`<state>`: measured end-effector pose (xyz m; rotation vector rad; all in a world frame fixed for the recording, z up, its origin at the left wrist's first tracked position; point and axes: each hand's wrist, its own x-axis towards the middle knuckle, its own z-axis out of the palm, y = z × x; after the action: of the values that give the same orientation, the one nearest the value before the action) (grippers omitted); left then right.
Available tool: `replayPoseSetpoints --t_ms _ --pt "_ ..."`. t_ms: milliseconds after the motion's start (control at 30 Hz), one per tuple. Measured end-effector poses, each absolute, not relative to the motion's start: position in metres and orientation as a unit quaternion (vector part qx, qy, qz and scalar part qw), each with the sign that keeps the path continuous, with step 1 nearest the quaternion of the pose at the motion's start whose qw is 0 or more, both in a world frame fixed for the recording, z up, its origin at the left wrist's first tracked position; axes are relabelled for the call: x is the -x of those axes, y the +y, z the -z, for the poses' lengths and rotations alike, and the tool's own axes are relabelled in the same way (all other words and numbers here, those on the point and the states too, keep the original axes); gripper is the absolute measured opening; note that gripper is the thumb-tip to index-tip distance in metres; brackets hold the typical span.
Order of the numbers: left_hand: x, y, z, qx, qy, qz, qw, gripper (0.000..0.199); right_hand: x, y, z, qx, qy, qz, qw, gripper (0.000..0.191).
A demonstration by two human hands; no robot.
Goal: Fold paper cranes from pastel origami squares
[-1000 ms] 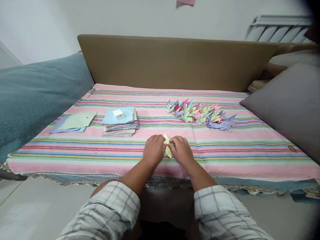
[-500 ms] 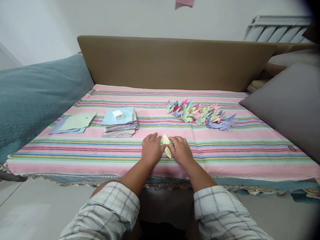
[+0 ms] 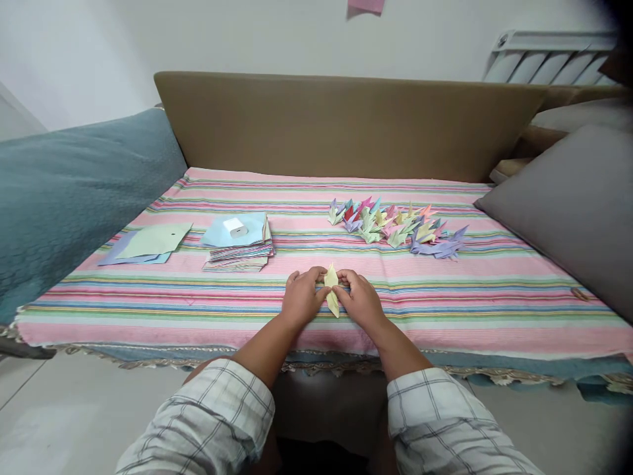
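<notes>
A narrow folded piece of pale yellow paper (image 3: 332, 290) stands out between my two hands, near the front of the striped cloth. My left hand (image 3: 304, 297) pinches its left side with thumb and fingertips. On the right side, my right hand (image 3: 359, 297) grips it the same way, and the two thumbs nearly meet over its middle. Behind the hands to the right lies a cluster of folded paper cranes (image 3: 395, 224) in many colours. A stack of square paper (image 3: 238, 254) is at the left, with a small white block (image 3: 235, 228) on top.
Loose green, blue and purple sheets (image 3: 153, 241) lie further left. The striped cloth (image 3: 297, 198) covers the seat. A teal cushion (image 3: 89, 171) is on the left, a grey cushion (image 3: 573, 204) on the right, and a small brown object (image 3: 579, 294) lies near the latter.
The fingers of both hands have curled in around the yellow paper, which shows a little wider and has shifted slightly to the right.
</notes>
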<state>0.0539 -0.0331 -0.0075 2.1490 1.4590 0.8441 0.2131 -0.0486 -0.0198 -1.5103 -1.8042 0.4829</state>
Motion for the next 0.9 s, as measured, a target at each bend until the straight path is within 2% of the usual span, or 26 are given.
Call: replayPoseSetpoints --t_ms 200,333,567,767,900 --pt "-0.057 -0.033 0.009 -0.629 0.429 -0.436 0.481 0.056 -0.212 -0.049 0.021 0.488 -0.589 -0.408 0.498 0.036" --pt "-0.06 -0.035 0.001 -0.489 0.372 -0.482 0.625 0.068 -0.208 -0.049 0.017 0.428 -0.518 -0.501 0.545 0.045" --pt "-0.064 -0.038 -0.004 -0.381 0.356 -0.517 0.679 0.068 -0.204 -0.051 0.011 0.402 -0.416 -0.602 0.55 0.054" --pt "-0.066 -0.039 -0.004 -0.357 0.363 -0.515 0.689 0.069 -0.203 -0.053 0.006 0.413 -0.401 -0.614 0.54 0.056" --pt "-0.066 -0.04 -0.004 -0.354 0.354 -0.515 0.696 0.063 -0.203 -0.053 0.006 0.409 -0.392 -0.617 0.546 0.055"
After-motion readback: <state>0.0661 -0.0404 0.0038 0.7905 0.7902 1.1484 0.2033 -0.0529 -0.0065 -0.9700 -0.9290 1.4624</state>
